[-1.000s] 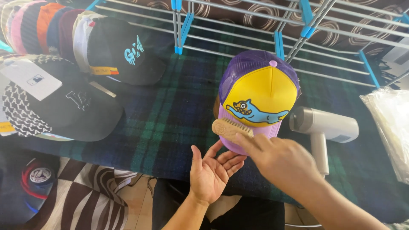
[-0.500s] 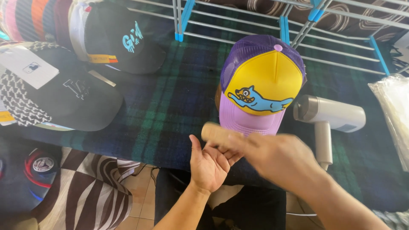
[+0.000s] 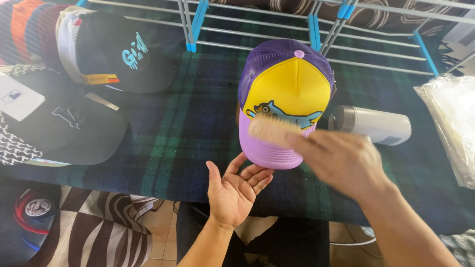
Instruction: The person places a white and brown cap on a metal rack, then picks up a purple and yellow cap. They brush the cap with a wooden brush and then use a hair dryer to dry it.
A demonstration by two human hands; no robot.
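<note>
A cap (image 3: 287, 84) with a yellow front, purple mesh and a lilac brim stands on a dark green plaid cloth (image 3: 198, 123). A blue cartoon animal runs across its front. My right hand (image 3: 341, 160) is blurred with motion and grips a small wooden brush (image 3: 272, 129), whose bristles lie against the cap just above the brim. My left hand (image 3: 236, 190) is held palm up, fingers apart, right under the brim's front edge and holds nothing.
Black caps (image 3: 69, 128) and a row of stacked caps (image 3: 114, 54) lie at the left. A grey hand-held appliance (image 3: 373, 124) rests right of the cap, a clear plastic bag (image 3: 452, 123) further right. A metal rack with blue joints (image 3: 316, 24) runs behind.
My right hand with the brush has swept up from below the brim onto the cap's front. My left hand has stayed open beneath the brim. The view has shifted slightly.
</note>
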